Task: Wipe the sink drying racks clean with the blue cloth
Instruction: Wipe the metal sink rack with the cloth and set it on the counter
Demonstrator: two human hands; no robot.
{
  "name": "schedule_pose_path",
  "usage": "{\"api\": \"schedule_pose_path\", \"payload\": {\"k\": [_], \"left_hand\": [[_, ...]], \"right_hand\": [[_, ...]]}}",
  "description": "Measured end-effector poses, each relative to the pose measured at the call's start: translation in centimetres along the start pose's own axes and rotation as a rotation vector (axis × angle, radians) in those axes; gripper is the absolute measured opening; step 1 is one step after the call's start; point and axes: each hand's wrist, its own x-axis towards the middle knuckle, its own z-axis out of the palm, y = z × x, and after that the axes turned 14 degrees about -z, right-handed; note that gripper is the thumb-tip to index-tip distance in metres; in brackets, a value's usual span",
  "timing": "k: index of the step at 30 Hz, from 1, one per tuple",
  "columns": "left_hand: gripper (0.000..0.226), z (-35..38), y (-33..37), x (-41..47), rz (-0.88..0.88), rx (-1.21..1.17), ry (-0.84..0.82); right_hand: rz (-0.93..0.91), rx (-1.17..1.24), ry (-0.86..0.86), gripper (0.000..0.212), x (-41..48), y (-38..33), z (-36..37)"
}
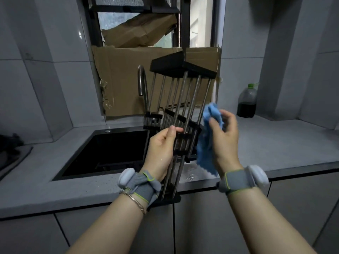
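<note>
Drying racks [168, 65] upright over grey counter [275, 143], sink [110, 153].

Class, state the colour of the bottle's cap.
The bottle cap is green; the head view shows it.

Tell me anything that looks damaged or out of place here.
The window behind the faucet is covered with torn, crumpled cardboard. Water is spilled on the counter beside the sink.

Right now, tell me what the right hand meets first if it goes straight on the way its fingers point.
Likely the drying rack, its outer rod, with the blue cloth leading; depth is unclear.
</note>
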Motion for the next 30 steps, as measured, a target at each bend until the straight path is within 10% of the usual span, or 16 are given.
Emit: {"api": "schedule_pose_path", "payload": {"k": [15,20,24,30], "left_hand": [[0.030,-2.8,2.5,1.5,-0.031,-0.278,0.161],[0.032,-3.0,3.4,1.2,-0.062,-0.321,0.148],[0.033,-3.1,4.7,2.2,-0.079,-0.399,0.190],[0.033,-4.8,5.6,3.4,-0.105,-0.464,0.197]], "right_hand": [[0.328,-0.156,-0.391,0.024,-9.4,4.7,0.4],[0.322,0.112,-0.326,0.062,-7.1,2.2,2.3],[0.265,0.031,-0.268,0.024,-7.4,2.2,3.6],[0.176,-0.106,-0.490,0.023,-8.7,2.4,2.4]]}}
